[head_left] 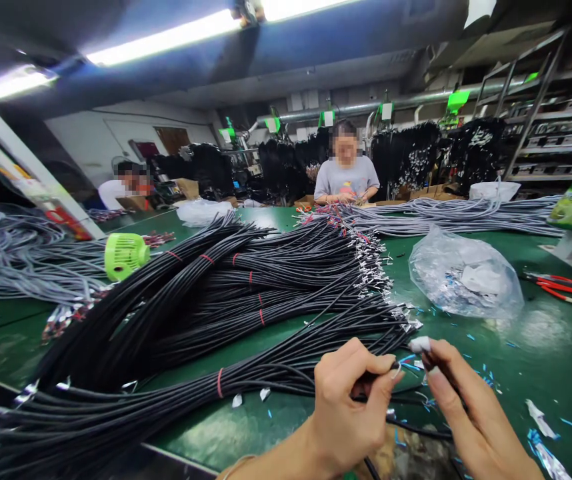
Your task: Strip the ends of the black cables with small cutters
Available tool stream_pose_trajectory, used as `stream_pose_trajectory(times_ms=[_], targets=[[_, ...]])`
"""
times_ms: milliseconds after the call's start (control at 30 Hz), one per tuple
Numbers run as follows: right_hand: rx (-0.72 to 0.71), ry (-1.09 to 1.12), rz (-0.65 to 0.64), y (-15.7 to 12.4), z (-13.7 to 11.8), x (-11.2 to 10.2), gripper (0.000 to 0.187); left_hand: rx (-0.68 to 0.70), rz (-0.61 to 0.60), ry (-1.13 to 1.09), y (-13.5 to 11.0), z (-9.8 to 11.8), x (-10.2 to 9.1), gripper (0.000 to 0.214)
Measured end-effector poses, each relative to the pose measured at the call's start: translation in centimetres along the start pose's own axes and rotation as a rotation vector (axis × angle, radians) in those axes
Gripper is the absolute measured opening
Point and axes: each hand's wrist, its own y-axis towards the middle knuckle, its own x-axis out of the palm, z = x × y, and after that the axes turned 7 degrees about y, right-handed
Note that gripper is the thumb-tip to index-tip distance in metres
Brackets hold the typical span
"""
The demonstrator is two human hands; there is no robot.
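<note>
My left hand (pixel 353 393) is closed, pinching the end of a black cable between thumb and forefinger. Thin blue, red and white wires (pixel 407 362) stick out of that cable end. Just right of the wires is my right hand (pixel 476 407), thumb and forefinger apart, with nothing visible between them. A white wrap (pixel 420 344) covers its forefinger tip. Left of my hands lies a bundle of black cables (pixel 176 400) tied with a red band (pixel 220 382). More tied black cables (pixel 226 287) are heaped behind it, their stripped ends pointing right.
A see-through plastic bag (pixel 466 277) with scraps and red-handled pliers (pixel 566 288) lie to the right. Blue and foil bits litter the green table (pixel 206 430). A green fan (pixel 126 256) and grey cables (pixel 21 253) are at left. A co-worker (pixel 347 173) sits across the table.
</note>
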Motion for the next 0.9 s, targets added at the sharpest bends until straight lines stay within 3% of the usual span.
stream_pose_trajectory(times_ms=[200,333,500,900], targets=[[-0.132,0.077,-0.068,0.6,-0.7,0.1,0.025,0.042,-0.020,0.023,0.1,0.0,-0.3,0.008],[-0.118,0.114,-0.064,0.8,-0.9,-0.1,0.026,0.064,-0.029,0.028,0.1,0.0,-0.4,0.009],[-0.027,0.059,0.030,-0.1,-0.2,-0.1,0.026,0.052,-0.042,0.024,0.1,-0.1,-0.4,0.008],[-0.128,0.101,-0.054,0.7,-0.9,-0.4,0.024,0.090,-0.038,0.043,0.0,-0.2,-0.3,0.011]])
